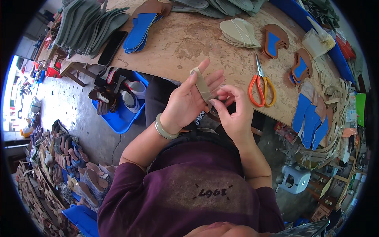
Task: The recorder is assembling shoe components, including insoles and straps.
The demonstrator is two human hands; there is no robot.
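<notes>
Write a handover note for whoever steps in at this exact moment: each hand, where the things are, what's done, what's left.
Left hand: holds a grey-beige strap upright between fingers and thumb.
Right hand: pinches the strap's lower end.
Nearby: orange-handled scissors lie on the wooden table, right of the hands; blue insoles and a beige bundle further back.
Done: cannot tell from this view.
Left: the strap is in hand, not yet set down.

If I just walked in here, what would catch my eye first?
Probably the two hands, left hand and right hand, holding a tan strip at the centre. Next, orange-handled scissors lie on the worn wooden table just right of them, and blue insoles are stacked at its far left.
</notes>
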